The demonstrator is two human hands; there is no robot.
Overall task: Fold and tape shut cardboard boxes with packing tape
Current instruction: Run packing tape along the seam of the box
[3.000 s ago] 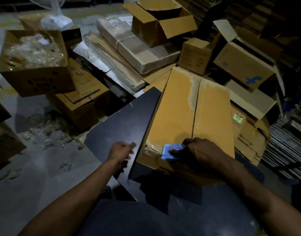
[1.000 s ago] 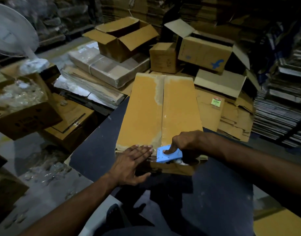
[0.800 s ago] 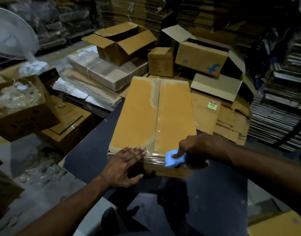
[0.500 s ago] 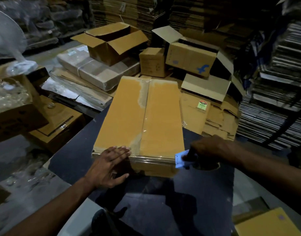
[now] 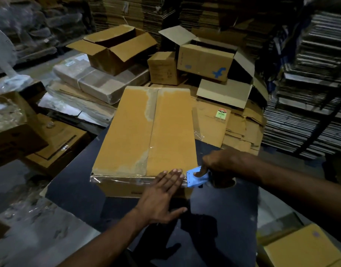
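Observation:
A long closed cardboard box (image 5: 138,132) lies on a dark table (image 5: 223,218), its two top flaps meeting along a centre seam. Clear packing tape (image 5: 127,178) runs along its near top edge. My left hand (image 5: 162,195) lies flat with fingers spread against the box's near face, fingertips on the taped edge near the right corner. My right hand (image 5: 221,162) grips a blue tape dispenser (image 5: 194,179) just off the box's near right corner, one finger pressed on its top.
Open and closed cardboard boxes (image 5: 204,60) and wrapped bundles (image 5: 96,81) crowd the floor behind the table. Flattened cartons are stacked at the right (image 5: 310,93). Another tan box (image 5: 300,249) sits at the lower right. A box of plastic wrap (image 5: 7,120) stands at the left.
My right hand has drawn the dispenser rightward along the box's near edge, past the right corner. My left hand has slid right along the taped edge behind it.

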